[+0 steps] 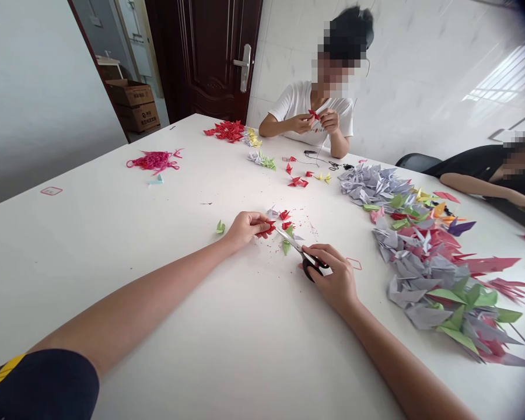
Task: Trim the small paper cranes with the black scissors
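Observation:
My left hand pinches a small red folded-paper piece over the white table. In my right hand is a pair of scissors with black handles, fingers through the loops. The blade tips meet the edge of the red paper; whether they are cutting into it is too small to tell. Beneath and just beyond lie a few small red folded papers and a green folded paper, among tiny paper scraps. Left of my left hand sits another green folded paper.
A large heap of paper cranes covers the table's right side. Farther off are a red paper pile and a pink string bundle. Across the table, a person holds red paper; another person's arm rests at far right.

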A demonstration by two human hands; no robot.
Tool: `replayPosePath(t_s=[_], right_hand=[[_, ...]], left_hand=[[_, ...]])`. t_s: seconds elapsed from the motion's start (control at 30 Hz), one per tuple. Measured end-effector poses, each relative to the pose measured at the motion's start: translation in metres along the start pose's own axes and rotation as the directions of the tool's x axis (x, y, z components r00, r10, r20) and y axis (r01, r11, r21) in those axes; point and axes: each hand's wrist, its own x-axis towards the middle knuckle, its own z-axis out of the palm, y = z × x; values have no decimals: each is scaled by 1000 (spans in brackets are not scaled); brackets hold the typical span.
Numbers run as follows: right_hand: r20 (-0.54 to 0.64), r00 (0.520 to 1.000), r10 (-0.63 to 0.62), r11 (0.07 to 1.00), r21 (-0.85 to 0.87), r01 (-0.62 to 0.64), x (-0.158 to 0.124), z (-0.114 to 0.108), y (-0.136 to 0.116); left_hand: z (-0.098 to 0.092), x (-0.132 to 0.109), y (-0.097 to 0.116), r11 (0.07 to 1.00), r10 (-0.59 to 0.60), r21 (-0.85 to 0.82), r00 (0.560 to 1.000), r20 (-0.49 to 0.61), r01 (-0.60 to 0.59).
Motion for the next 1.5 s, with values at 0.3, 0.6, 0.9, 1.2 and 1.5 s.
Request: replayPosePath(t_s=[0.3, 0.6, 0.9, 1.2, 1.5], right_hand=[[10, 1000, 17, 1000, 24, -17, -1, 1, 1], [20, 1000, -3, 1000, 24, 2, 1, 2, -3], [65, 997, 32, 999, 20, -34, 0, 4, -11], [70, 997, 18, 1000, 19, -20, 0, 6, -13], [83, 996, 22, 1000, -12, -22, -1, 5, -12]], left_hand=[[1, 1, 0, 1000, -11, -17, 1000, -18, 11], [2, -1, 1, 1000, -13, -5, 1000, 26, 13], [6, -4, 4, 999, 20, 37, 997, 74, -23], [7, -6, 5, 1000, 3, 15, 993, 121, -5], [7, -4, 6, 1000, -24, 12, 991, 128, 23]])
